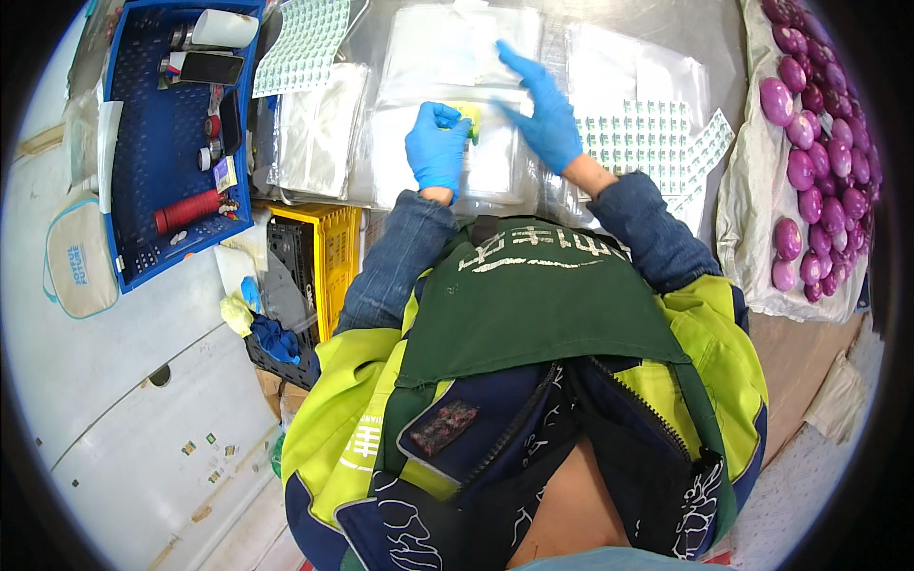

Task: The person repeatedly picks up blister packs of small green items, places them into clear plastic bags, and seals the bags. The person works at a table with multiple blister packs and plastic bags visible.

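Note:
My left hand (438, 146), in a blue glove, pinches a small yellow-green item (469, 111) between thumb and fingers; its exact kind is unclear. Below it lies a stack of clear plastic bags (407, 160) on the metal table. My right hand (546, 114), also gloved in blue, hangs over the right side of this stack with its fingers apart, and the fingertips are motion-blurred. I see nothing in it. Beside my right wrist a sheet of small green-and-white stickers (632, 139) rests on more clear bags (600, 64).
Red onions (821, 164) lie on a pale sack (746, 178) at the right. Another sticker sheet (303, 43) and bag stack (314, 135) lie at the left. Beyond them, a blue plastic crate (139, 135) holds phones and a red roll (187, 212). Below stands a yellow crate (335, 264).

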Motion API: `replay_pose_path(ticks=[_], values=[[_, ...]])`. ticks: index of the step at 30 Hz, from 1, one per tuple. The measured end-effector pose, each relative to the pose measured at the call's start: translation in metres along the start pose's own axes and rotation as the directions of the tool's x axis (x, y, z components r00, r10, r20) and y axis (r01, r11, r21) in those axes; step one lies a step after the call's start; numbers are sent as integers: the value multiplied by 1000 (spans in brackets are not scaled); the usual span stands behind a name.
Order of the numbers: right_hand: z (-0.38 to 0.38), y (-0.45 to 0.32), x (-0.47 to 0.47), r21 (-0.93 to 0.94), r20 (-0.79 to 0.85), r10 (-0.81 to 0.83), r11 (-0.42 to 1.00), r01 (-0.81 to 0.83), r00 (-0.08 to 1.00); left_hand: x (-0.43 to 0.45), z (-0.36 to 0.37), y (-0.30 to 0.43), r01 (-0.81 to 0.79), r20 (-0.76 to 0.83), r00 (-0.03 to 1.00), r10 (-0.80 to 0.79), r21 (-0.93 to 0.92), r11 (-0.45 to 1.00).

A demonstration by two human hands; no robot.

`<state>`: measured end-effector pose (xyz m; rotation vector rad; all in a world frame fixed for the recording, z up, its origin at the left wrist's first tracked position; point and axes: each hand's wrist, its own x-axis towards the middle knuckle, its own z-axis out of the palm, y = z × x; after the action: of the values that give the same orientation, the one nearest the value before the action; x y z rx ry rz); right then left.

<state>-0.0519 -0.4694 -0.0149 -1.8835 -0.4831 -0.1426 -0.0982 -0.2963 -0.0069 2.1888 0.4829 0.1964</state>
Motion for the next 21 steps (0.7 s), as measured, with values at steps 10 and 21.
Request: replay_pose_path(ticks=[10, 21], values=[[14, 37, 4, -178, 356, 159, 979, -100, 921, 9, -57, 31, 20, 11, 1000, -20, 18, 1000], [5, -2, -18, -344, 383, -50, 919, 193, 922, 4, 21, -17, -252, 84, 967, 240, 183, 950]])
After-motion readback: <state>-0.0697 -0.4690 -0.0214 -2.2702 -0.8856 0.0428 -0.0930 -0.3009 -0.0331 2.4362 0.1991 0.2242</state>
